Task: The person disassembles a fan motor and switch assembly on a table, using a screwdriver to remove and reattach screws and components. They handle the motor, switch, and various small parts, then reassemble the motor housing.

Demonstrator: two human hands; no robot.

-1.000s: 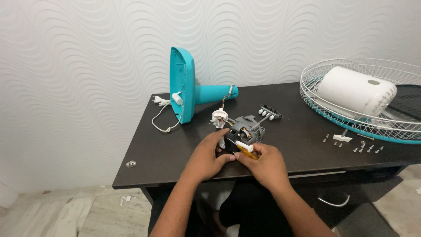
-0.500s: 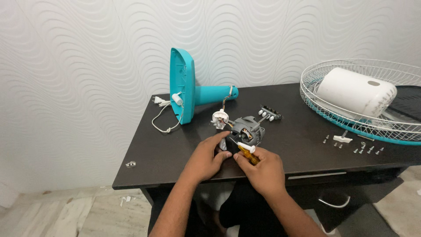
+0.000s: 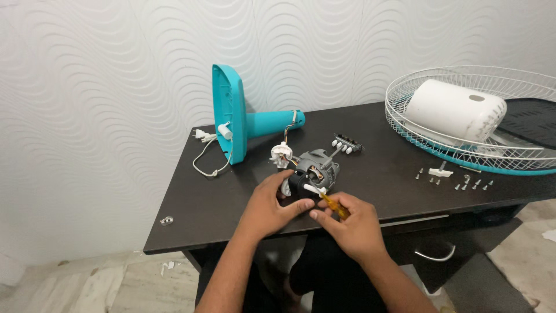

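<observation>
— Hardly anything has shifted since a second ago: both hands stay at the motor (image 3: pixel 313 170), though the right hand (image 3: pixel 352 223) has slid a little lower and toward the near edge, taking the screwdriver (image 3: pixel 332 205) with it.

— And from the head camera now, where does the motor sit?

— Just below the centre of the frame, on the dark table (image 3: pixel 202 208), near its front edge. It's grey, with copper windings showing, and wires run from it to a small white part and a black switch block (image 3: pixel 347 144) just behind.

— The left hand (image 3: pixel 272 206)?

— Curled around the near left side of the motor, thumb and fingers pressing on its black end.

— The right?

— Closed on the yellow-handled screwdriver, fingers pinching it, tip pointed up and left at the motor. Whether the tip sits in a screw, I cannot tell.

— What else is around?

— A teal fan stand (image 3: pixel 234 119) lies on its side in the upper middle, base toward the wall, with a white cord and plug (image 3: pixel 202 136) beside it. At upper right, a white wire grille (image 3: pixel 405 124) holds a white cover (image 3: pixel 454 110). Loose screws (image 3: pixel 463 182) are scattered at right, well apart from the hands.
</observation>
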